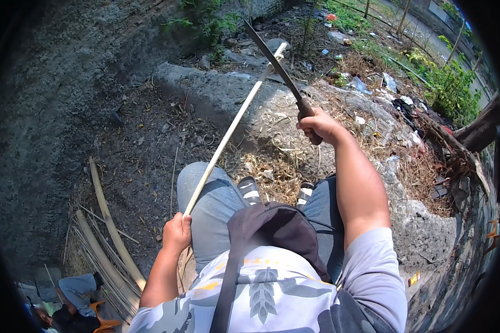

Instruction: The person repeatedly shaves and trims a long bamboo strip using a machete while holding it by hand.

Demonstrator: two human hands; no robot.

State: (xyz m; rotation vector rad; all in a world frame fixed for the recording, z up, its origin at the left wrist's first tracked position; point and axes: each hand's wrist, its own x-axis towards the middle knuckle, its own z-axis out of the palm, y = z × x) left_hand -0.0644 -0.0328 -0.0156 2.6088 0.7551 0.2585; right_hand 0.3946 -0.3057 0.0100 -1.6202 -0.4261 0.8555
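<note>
My left hand (177, 233) is closed around the lower end of a long pale bamboo strip (228, 133), beside my left knee. The strip slants up and away to the right, and its far end shows a split or knot near a low stone ledge. My right hand (321, 126) grips the brown handle of a machete (279, 69). Its long dark blade points up and to the left, crossing over the strip near the far end. Whether blade and strip touch, I cannot tell.
Bamboo poles (110, 219) and thin strips lie at my left. A rough wall (36, 127) rises beyond them. Dry shavings (272, 166) cover the ground around my feet. Litter and a tree trunk (480, 129) are at the right. Another person (79, 297) sits at the lower left.
</note>
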